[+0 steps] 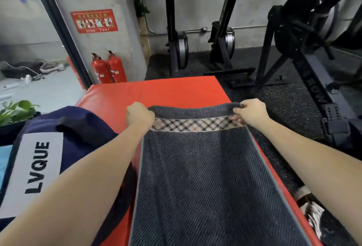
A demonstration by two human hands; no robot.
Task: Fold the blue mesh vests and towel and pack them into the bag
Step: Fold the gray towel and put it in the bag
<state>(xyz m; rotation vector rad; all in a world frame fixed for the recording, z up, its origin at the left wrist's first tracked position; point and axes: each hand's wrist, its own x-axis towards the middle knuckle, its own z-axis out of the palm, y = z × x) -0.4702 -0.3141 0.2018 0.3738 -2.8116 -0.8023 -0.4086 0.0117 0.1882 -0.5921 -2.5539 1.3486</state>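
A dark grey-blue towel with a plaid band near its far end lies lengthwise on a red padded mat. My left hand grips the towel's far left corner. My right hand pinches the far right corner, and the far edge is lifted slightly between them. A navy bag with a white "LVQUE" label sits on the mat to the left, under my left forearm. A bit of light blue fabric shows at the far left edge beside the bag.
Two red fire extinguishers stand against the wall beyond the mat. Black rowing machines stand on the dark rubber floor at the back and right. A green plant is at the left. A shoe is on the floor by the mat's right edge.
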